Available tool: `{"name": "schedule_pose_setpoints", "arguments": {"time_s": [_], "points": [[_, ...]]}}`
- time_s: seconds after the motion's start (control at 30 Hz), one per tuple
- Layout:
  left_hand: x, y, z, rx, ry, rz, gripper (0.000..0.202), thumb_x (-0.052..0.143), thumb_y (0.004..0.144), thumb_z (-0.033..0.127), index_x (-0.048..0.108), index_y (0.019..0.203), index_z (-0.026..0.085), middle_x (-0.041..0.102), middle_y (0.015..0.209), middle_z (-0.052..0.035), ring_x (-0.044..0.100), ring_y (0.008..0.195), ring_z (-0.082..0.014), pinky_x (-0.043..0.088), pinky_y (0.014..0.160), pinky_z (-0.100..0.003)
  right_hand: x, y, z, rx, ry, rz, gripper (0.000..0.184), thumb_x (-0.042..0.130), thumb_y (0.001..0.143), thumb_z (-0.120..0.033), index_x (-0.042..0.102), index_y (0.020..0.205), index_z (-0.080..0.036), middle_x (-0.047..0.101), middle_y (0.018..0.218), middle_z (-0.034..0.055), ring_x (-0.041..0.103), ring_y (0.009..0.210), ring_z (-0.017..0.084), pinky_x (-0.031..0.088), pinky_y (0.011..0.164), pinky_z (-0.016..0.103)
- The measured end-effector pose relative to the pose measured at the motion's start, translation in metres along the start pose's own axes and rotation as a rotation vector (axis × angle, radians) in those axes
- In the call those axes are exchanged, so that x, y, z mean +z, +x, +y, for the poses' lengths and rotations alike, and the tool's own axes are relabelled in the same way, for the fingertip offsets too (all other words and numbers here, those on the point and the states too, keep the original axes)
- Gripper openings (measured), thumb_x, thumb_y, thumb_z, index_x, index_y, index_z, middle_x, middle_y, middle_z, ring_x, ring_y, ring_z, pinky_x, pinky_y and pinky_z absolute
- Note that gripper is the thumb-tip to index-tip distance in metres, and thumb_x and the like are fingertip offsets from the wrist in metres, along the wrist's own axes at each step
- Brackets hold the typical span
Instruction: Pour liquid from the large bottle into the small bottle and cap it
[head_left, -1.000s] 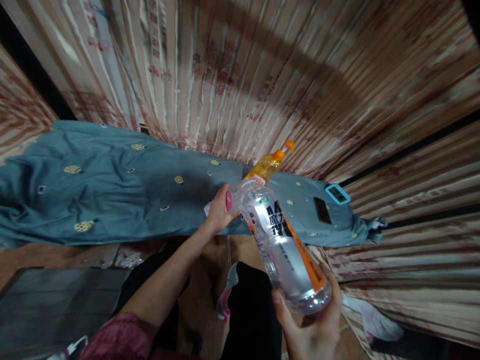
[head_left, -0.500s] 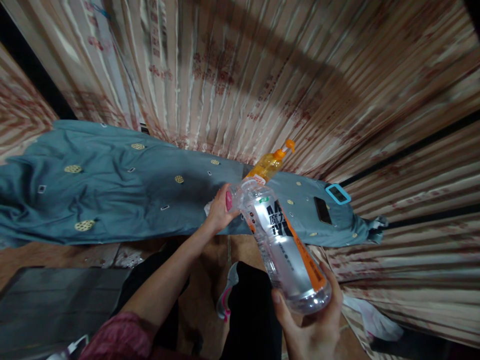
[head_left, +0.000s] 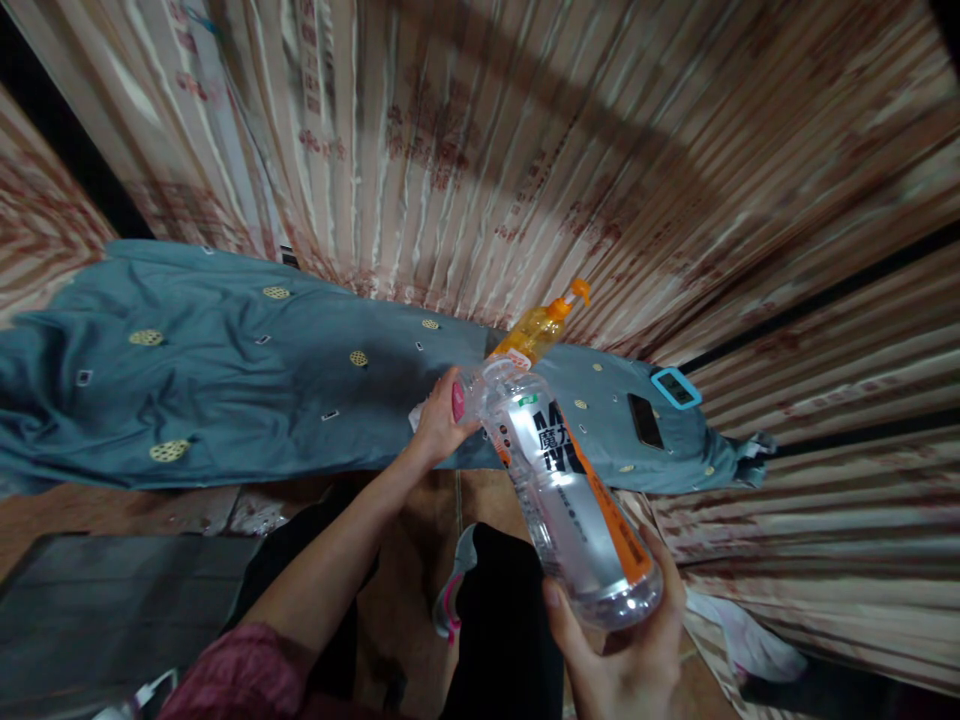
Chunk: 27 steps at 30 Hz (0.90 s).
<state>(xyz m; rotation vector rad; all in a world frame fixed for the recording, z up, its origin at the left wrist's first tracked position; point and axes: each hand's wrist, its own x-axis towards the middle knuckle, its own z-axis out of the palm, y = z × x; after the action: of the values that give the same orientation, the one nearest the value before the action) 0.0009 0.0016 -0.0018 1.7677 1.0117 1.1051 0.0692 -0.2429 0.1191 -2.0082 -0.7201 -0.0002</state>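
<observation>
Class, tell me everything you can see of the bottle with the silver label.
The bottle looks like clear plastic. Its silver label carries black lettering, a green patch and an orange band. It is held tilted, its base nearer the wearer. The right hand grips the base; the left hand closes around the neck end, where something pink, perhaps the cap, shows. Any contents are unclear.

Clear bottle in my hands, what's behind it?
Behind the clear bottle: an orange pump bottle, its top and upper body visible, and teal cloth. The pump bottle's base and whatever the silver label covers are hidden.
</observation>
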Motion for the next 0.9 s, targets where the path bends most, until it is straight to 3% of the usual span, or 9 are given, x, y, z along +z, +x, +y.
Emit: {"name": "schedule_pose_setpoints", "arguments": {"time_s": [0.1, 0.37, 0.5, 0.63, 0.77, 0.9], "points": [[-0.0004, -0.0002, 0.0016, -0.002, 0.008, -0.003, 0.088, 0.082, 0.066, 0.025, 0.04, 0.142, 0.011, 0.056, 0.14, -0.0205, 0.056, 0.131, -0.0357, 0.045, 0.113, -0.05, 0.0001, 0.0, -0.0028, 0.007, -0.003, 0.0, 0.114, 0.078, 0.059, -0.067, 0.036, 0.15, -0.013, 0.052, 0.143, 0.0242, 0.054, 0.132, 0.041, 0.047, 0.107, 0.058], [-0.0006, -0.0003, 0.0017, 0.001, -0.002, 0.008, 0.087, 0.082, 0.066, 0.025, 0.04, 0.142, 0.016, 0.059, 0.135, -0.0159, 0.058, 0.128, -0.0346, 0.046, 0.111, -0.051, 0.0025, -0.0004, -0.0055, 0.001, 0.026, 0.033, 0.113, 0.08, 0.057, -0.064, 0.039, 0.148, -0.01, 0.05, 0.145, 0.0257, 0.05, 0.134, 0.043, 0.036, 0.114, 0.065], [-0.0012, -0.0005, 0.0023, -0.006, -0.005, 0.003, 0.088, 0.083, 0.065, 0.025, 0.041, 0.142, 0.014, 0.06, 0.135, -0.0174, 0.057, 0.129, -0.0355, 0.045, 0.112, -0.051, 0.0015, -0.0006, -0.0062, -0.002, 0.009, 0.025, 0.112, 0.078, 0.058, -0.066, 0.039, 0.148, -0.01, 0.051, 0.143, 0.0257, 0.051, 0.133, 0.043, 0.037, 0.112, 0.065], [-0.0001, -0.0002, 0.0007, 0.007, -0.022, 0.014, 0.087, 0.084, 0.064, 0.025, 0.043, 0.141, 0.018, 0.06, 0.134, -0.0143, 0.057, 0.129, -0.035, 0.045, 0.112, -0.052, 0.0006, -0.0008, -0.0034, -0.015, 0.005, 0.027, 0.113, 0.078, 0.059, -0.068, 0.039, 0.148, -0.01, 0.051, 0.144, 0.0253, 0.052, 0.133, 0.042, 0.037, 0.113, 0.065], [0.0017, 0.0005, -0.0023, 0.019, -0.028, 0.02, 0.088, 0.084, 0.063, 0.024, 0.044, 0.141, 0.02, 0.06, 0.135, -0.0131, 0.057, 0.129, -0.0348, 0.046, 0.111, -0.052, -0.0003, -0.001, 0.0003, -0.028, -0.009, 0.004, 0.112, 0.078, 0.06, -0.068, 0.037, 0.149, -0.014, 0.052, 0.144, 0.0238, 0.055, 0.131, 0.04, 0.048, 0.105, 0.059], [0.0016, -0.0001, -0.0032, 0.031, -0.013, 0.032, 0.087, 0.084, 0.064, 0.025, 0.043, 0.141, 0.019, 0.06, 0.135, -0.0136, 0.058, 0.128, -0.0344, 0.046, 0.111, -0.052, -0.0005, -0.0012, -0.0008, -0.041, -0.001, 0.019, 0.112, 0.078, 0.06, -0.067, 0.038, 0.149, -0.012, 0.052, 0.143, 0.0247, 0.052, 0.133, 0.041, 0.04, 0.111, 0.063]]}}
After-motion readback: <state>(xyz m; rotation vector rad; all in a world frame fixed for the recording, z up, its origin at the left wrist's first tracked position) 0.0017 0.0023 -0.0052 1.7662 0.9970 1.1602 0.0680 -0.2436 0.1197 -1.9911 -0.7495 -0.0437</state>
